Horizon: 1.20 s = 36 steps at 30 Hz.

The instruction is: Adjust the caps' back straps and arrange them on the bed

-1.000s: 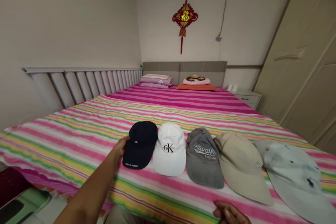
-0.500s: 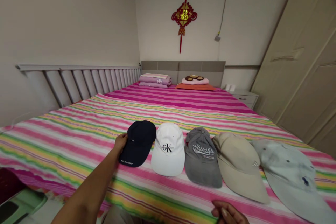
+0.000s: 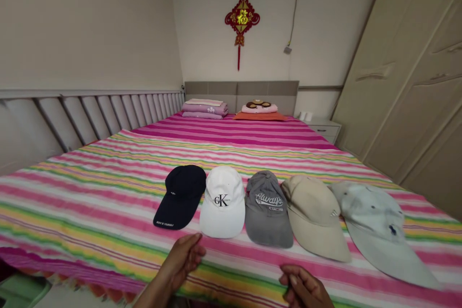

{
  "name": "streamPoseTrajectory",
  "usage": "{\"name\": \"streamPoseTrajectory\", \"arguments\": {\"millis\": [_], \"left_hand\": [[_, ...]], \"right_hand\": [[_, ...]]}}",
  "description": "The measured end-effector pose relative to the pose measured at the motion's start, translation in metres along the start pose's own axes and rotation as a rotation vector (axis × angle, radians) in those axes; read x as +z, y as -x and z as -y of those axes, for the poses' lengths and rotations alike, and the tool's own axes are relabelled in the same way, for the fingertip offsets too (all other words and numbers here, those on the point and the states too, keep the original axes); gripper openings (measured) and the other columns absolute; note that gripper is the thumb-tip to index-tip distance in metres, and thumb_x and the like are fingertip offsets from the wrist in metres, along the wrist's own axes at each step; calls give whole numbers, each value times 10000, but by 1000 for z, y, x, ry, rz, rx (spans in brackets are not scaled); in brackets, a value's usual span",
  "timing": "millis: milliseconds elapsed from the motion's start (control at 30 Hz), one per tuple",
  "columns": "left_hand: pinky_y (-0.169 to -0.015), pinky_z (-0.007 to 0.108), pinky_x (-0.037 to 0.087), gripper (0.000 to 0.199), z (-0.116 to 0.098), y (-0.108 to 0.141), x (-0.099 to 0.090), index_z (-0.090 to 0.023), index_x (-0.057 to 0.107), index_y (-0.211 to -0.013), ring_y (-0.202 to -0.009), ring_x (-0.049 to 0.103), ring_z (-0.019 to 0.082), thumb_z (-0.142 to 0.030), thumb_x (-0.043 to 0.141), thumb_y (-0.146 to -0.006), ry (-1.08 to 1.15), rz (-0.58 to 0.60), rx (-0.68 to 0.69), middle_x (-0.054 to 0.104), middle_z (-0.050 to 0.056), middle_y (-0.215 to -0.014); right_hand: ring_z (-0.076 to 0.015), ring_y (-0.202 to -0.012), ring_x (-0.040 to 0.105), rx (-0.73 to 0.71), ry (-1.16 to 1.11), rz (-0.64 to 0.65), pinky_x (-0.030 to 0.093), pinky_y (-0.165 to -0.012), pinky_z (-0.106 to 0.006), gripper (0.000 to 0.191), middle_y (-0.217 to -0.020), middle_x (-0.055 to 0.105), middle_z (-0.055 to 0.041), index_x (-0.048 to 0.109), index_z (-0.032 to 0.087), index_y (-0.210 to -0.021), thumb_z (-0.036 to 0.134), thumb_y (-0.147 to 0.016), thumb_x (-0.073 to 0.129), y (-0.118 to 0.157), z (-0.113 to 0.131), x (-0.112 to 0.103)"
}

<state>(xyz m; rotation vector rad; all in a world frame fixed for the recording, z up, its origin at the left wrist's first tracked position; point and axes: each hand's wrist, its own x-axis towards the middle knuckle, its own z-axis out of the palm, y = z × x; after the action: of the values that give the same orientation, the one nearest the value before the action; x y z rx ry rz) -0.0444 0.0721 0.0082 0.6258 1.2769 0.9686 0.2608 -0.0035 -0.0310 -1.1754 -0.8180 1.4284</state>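
Several caps lie in a row on the striped bedcover. From left to right they are a navy cap (image 3: 184, 190), a white cap (image 3: 224, 197) with black letters, a grey cap (image 3: 269, 211) lettered "Always", a beige cap (image 3: 317, 219) and a pale grey-blue cap (image 3: 382, 221). My left hand (image 3: 184, 260) hovers just below the brims of the navy and white caps, empty, its fingers loosely bent and apart. Below the grey cap, my right hand (image 3: 303, 285) is also empty, with its fingers loosely curled. Neither hand touches a cap.
The striped bedcover (image 3: 108, 173) spreads over the bed, with folded purple bedding (image 3: 204, 108) and an orange pillow (image 3: 259, 116) by the headboard (image 3: 267, 91). A white railing (image 3: 119, 110) runs along the left. At right stand a nightstand (image 3: 327, 130) and wardrobe doors (image 3: 400, 86).
My left hand has let go of the navy cap's left edge and moved right and toward me. The right hand stays near its place, and the view has turned slightly right.
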Motion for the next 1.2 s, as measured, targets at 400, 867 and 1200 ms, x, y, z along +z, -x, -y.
{"name": "streamPoseTrajectory", "arguments": {"millis": [400, 867, 1200], "left_hand": [[-354, 159, 408, 168, 13, -13, 42, -137, 473, -642, -370, 543, 95, -200, 566, -766, 224, -95, -17, 593, 38, -467], [-328, 150, 259, 230, 15, -14, 40, -195, 362, -658, -315, 462, 85, -302, 548, -741, 62, -4, 20, 541, -16, -431], [-335, 184, 311, 294, 10, -16, 30, -162, 447, -675, -332, 502, 123, -431, 560, -711, -35, 40, -3, 574, 33, -443]], "right_hand": [[-68, -375, 565, 358, -624, -224, 443, -355, -112, 133, -511, 652, -57, 528, 102, -684, 146, -809, 545, -19, 43, 35], [-68, -368, 556, 255, -645, -288, 460, -361, -126, 137, -572, 671, -55, 502, 139, -668, 69, -762, 573, -27, 30, 38], [-63, -370, 547, 213, -646, -296, 461, -365, -122, 139, -534, 654, -29, 518, 138, -645, 72, -746, 587, -23, 28, 40]]}}
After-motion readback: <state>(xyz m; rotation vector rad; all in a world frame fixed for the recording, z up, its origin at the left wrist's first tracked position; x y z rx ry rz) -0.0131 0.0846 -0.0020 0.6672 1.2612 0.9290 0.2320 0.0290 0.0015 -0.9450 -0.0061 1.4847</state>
